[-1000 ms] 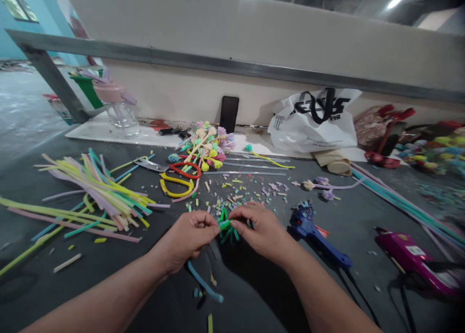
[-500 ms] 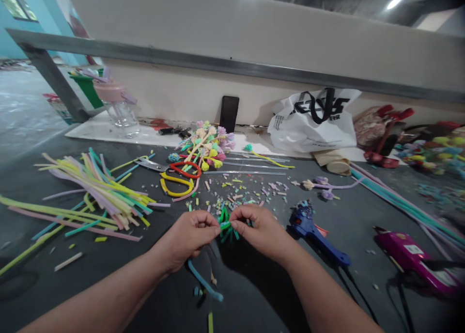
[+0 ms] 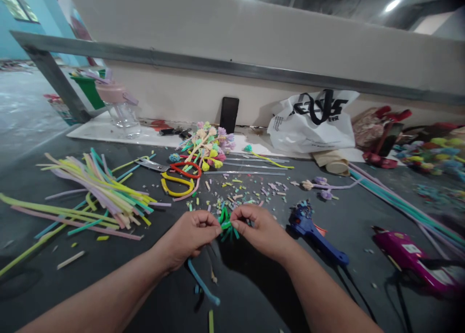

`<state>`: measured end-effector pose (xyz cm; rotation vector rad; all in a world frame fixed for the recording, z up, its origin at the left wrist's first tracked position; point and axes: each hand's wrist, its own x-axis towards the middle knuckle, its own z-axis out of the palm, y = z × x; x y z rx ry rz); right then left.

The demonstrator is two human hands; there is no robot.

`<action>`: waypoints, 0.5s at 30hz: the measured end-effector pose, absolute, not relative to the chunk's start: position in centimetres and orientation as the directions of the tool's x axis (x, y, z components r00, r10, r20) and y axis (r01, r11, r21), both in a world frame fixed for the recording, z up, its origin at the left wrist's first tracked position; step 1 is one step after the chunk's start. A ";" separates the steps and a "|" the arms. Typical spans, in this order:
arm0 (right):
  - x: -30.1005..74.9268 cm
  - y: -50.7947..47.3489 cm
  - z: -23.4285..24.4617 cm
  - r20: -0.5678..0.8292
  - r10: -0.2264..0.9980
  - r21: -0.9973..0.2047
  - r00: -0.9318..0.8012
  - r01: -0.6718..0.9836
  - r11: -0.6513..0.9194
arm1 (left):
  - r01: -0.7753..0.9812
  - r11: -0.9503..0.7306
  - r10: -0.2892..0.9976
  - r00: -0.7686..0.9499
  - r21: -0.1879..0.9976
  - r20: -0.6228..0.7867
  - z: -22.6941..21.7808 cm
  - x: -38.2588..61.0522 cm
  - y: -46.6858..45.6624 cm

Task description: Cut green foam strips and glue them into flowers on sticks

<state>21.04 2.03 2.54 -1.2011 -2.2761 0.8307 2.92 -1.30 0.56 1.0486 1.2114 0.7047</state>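
Between my two hands is a small piece of green pipe cleaner (image 3: 225, 224), bent into a loop at the top with several short ends fanning out below. My left hand (image 3: 194, 236) pinches its left side between thumb and forefinger. From the other side, the thumb and forefinger of my right hand (image 3: 256, 229) are closed on it. Under my left hand a blue pipe cleaner (image 3: 204, 283) slants down; whether it is held or lies on the table I cannot tell. Cut pipe cleaner bits (image 3: 247, 195) are scattered just beyond my fingers.
To the left lie a pile of pastel pipe cleaners (image 3: 105, 190) and scissors (image 3: 177, 183) with red and yellow handles. Pipe cleaner flowers (image 3: 209, 146) and a phone (image 3: 229, 115) are behind. A blue glue gun (image 3: 316, 233), a magenta tool (image 3: 412, 255) and a white bag (image 3: 312, 124) are right.
Both hands stay almost in place, still pinching the green pipe cleaner. The lower end of the blue pipe cleaner has shifted slightly left and down. The camera view has moved a little.
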 end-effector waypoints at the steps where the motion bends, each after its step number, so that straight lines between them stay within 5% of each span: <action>1: 21.1 2.0 2.5 0.096 0.840 -0.688 -0.534 0.574 0.444 | 0.095 0.386 0.884 0.245 0.918 -0.397 0.5 2.9 -1.3; 7: 21.0 2.1 2.5 0.087 0.837 -0.703 -0.540 0.562 0.436 | 0.076 0.415 0.872 0.250 0.907 -0.420 0.8 2.9 -1.2; 15: 21.2 2.1 2.1 0.251 0.784 -0.591 -0.568 0.552 0.589 | -0.016 0.445 0.859 0.292 0.896 -0.421 1.2 3.1 -1.4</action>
